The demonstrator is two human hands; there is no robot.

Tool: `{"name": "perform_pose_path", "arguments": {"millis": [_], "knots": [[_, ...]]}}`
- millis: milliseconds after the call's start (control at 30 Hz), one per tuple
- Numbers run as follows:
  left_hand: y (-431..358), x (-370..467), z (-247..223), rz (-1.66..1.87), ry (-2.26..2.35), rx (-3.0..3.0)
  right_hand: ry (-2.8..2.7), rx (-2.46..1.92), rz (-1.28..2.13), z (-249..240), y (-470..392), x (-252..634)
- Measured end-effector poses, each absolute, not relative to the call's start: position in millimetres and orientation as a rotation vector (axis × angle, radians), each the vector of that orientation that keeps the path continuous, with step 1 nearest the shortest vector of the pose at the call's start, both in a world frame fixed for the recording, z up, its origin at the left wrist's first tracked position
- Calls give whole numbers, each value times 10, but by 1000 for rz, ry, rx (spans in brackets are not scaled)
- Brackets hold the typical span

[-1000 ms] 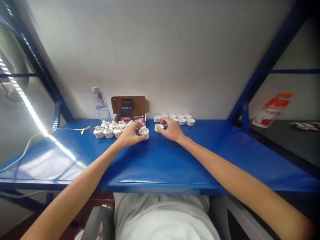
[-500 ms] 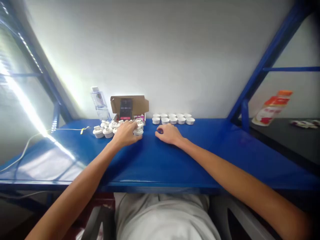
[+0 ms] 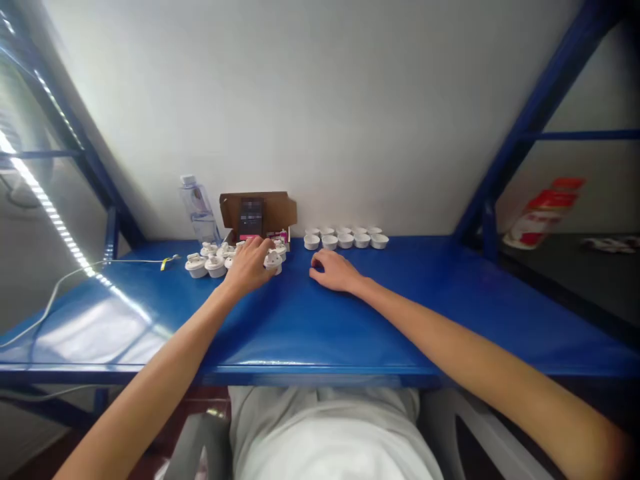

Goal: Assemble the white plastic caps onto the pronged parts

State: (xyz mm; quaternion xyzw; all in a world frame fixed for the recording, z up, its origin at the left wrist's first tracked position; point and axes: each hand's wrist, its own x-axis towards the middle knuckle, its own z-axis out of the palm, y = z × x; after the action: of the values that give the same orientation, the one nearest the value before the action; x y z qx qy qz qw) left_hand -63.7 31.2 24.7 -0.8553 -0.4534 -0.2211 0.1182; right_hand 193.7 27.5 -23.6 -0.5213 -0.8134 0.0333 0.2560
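Note:
My left hand [image 3: 246, 269] is at the right end of a cluster of small white lidded cups [image 3: 215, 267]. Its thumb and fingers are spread beside the front right lidded cup [image 3: 273, 263]; the thumb overlaps the cup's lower left side, and contact is hard to make out. Other cups of the cluster are hidden behind this hand. My right hand [image 3: 336, 269] rests on the blue table [image 3: 320, 327], loosely curled, with a gap between thumb and forefinger and nothing seen in it. Just behind it stand two rows of open white cups [image 3: 346, 241].
Behind the cluster are a clear water bottle [image 3: 201, 213] and an open cardboard box [image 3: 280, 208] with a dark phone-like screen [image 3: 251, 217] leaning in it. A white cable [image 3: 125, 259] crosses the table at left. A red-and-white bottle [image 3: 543, 215] stands beyond the right frame.
My left hand has shifted slightly left, and more of the front right lidded cup shows beside it. My right hand has hardly moved.

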Motion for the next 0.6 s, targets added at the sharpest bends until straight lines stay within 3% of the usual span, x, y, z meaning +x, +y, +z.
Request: {"name": "perform_pose_path", "arguments": {"millis": [267,600], "knots": [[154,-448,196,-890,-1046,-2710,-2290,-1394,77,-235,305,1927],[162,-140,-21,-602,-828,-3026,-2372,-1096,382,-250,59,2300]]}}
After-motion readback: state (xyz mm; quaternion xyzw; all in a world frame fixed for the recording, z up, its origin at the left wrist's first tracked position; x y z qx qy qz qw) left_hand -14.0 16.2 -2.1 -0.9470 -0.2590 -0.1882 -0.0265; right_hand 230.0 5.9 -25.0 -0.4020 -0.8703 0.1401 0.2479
